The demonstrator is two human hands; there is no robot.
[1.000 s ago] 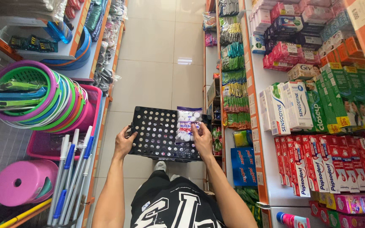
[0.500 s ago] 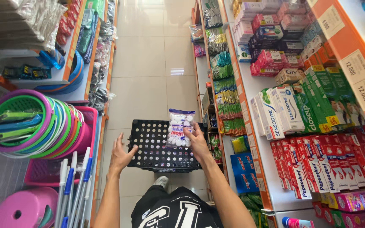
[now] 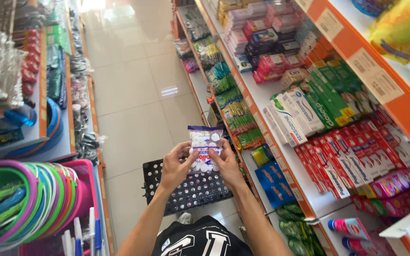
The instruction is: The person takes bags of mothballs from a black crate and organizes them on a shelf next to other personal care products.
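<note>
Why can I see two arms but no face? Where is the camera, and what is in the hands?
The camera sits on a person's head and looks down, so you only see that person's own arms in a shop aisle. The left hand and the right hand together hold up a small clear plastic packet of white cotton balls with a blue top, pinched in the fingers. Below the hands is a black plastic basket with round holes; what holds it up is hidden. On the right are shelves with red and white toothpaste boxes. On the left are nested colourful plastic baskets.
</note>
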